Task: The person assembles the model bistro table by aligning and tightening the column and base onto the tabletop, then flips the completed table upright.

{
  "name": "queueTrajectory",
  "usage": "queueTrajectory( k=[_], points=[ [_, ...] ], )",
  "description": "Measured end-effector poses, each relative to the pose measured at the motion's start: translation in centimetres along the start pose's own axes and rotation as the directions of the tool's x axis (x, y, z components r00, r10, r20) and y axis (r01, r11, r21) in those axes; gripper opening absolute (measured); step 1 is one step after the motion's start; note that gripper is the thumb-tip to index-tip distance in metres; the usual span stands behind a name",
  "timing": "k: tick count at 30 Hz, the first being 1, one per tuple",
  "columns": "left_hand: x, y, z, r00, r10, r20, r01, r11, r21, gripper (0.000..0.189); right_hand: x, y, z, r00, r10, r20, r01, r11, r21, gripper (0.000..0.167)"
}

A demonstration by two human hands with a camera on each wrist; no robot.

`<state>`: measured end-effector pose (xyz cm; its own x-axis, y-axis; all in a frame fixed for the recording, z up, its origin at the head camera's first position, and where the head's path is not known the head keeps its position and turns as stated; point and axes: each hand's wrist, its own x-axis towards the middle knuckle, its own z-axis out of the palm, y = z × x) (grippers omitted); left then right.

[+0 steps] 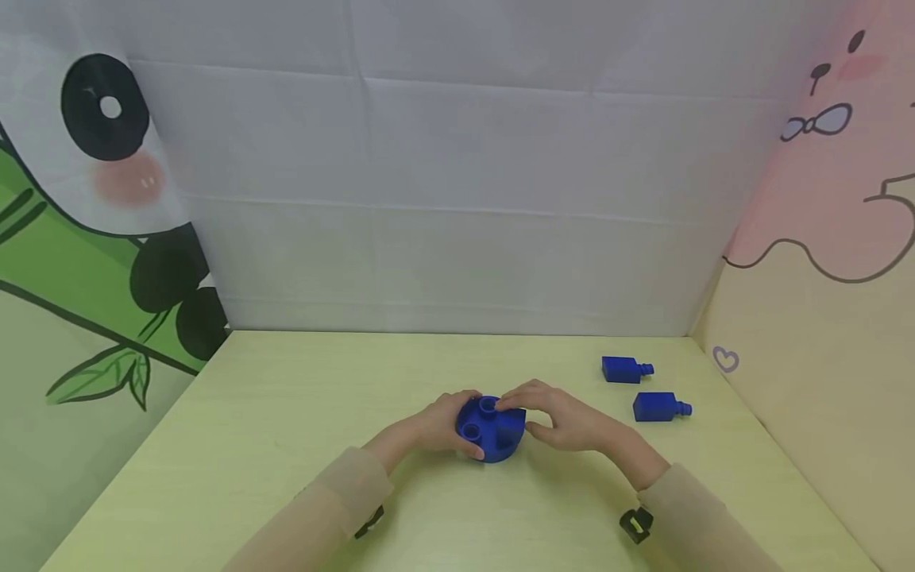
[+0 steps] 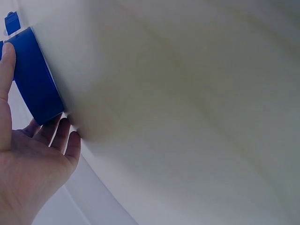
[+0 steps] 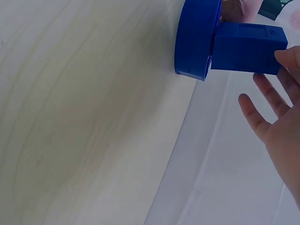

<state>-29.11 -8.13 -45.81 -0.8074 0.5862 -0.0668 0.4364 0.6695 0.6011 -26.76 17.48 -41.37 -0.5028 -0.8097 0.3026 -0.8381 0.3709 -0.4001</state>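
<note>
Blue round plastic-looking base (image 1: 486, 451) is set on the pale wood-grain tabletop (image 1: 286, 477), roughly midway between the two sleeved forearms. Its left side is gripped by the left hand (image 1: 439, 425), thumb laid along the near edge, fingers wrapped round the far edge. Two short blue tubular sockets are carried on the upper face: a far socket (image 1: 488, 404) and a near-left socket (image 1: 471, 432). At the right side of the face a blue rectangular block (image 3: 248, 48) is stood upright, its long axis square to the face and its plain end uppermost. That upper end is pinched by the right hand (image 1: 565, 419), with thumb and fingers on opposing sides; the outer fingers are held away from the block. Key relation, as judged: block kept in line with the base's upright axis, the right hand placed nearest it, the base steadied from the left. Whether the block is fully seated cannot be told; its lower end is hidden. Beyond the right hand, to the right, two blue bottle-shaped pieces are laid on their sides, a farther piece (image 1: 620, 369) and a nearer piece (image 1: 654, 407), long axes left to right, narrow necks pointed right, both untouched and nearer the right hand than the left.
</note>
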Motion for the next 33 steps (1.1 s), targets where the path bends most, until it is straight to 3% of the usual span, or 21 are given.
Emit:
queueTrajectory(
  k=[4, 8, 15, 18, 22, 25, 28, 30, 33],
  points=[
    [-0.1, 0.1, 0.0, 1.0, -0.016, 0.001, 0.016, 1.0, -0.001, 0.094, 0.3, -0.3, 0.0, 0.999, 0.034, 0.0, -0.034, 0.999, 0.002, 0.044],
    [-0.2, 0.1, -0.1, 1.0, -0.024, 0.004, 0.024, 1.0, -0.004, 0.094, 0.5, -0.4, 0.1, 0.992, 0.124, 0.0, -0.124, 0.992, 0.0, 0.037],
    [-0.2, 0.0, -0.1, 1.0, -0.022, 0.007, 0.023, 1.0, -0.012, 0.094, 1.0, -0.5, 0.9, 0.968, 0.232, -0.098, -0.233, 0.973, 0.011, 0.034],
    [-0.2, 0.0, -0.1, 1.0, 0.001, 0.003, -0.001, 1.0, -0.01, 0.094, 1.1, -0.7, 1.4, 0.95, 0.278, -0.14, -0.278, 0.96, 0.017, 0.035],
    [-0.2, 0.0, 0.0, 1.0, 0.02, -0.001, -0.02, 1.0, -0.012, 0.093, 1.4, -1.2, 1.8, 0.91, 0.363, -0.199, -0.37, 0.929, 0.002, 0.036],
    [-0.2, 0.0, 0.0, 1.0, 0.02, -0.005, -0.02, 1.0, -0.012, 0.094, 1.6, -1.5, 1.9, 0.882, 0.414, -0.227, -0.424, 0.906, 0.002, 0.036],
    [-0.2, 0.0, 0.0, 1.0, 0.006, -0.008, -0.006, 1.0, -0.015, 0.094, 1.9, -1.7, 2.1, 0.867, 0.443, -0.229, -0.449, 0.893, 0.025, 0.037],
    [-0.3, 0.0, 0.0, 1.0, -0.006, -0.008, 0.006, 1.0, -0.014, 0.094, 1.9, -1.7, 2.1, 0.865, 0.452, -0.216, -0.453, 0.89, 0.05, 0.04],
    [-0.3, 0.0, 0.0, 1.0, -0.007, -0.011, 0.007, 1.0, -0.011, 0.094, 1.7, -1.7, 1.9, 0.884, 0.433, -0.175, -0.426, 0.901, 0.08, 0.048]
  ],
)
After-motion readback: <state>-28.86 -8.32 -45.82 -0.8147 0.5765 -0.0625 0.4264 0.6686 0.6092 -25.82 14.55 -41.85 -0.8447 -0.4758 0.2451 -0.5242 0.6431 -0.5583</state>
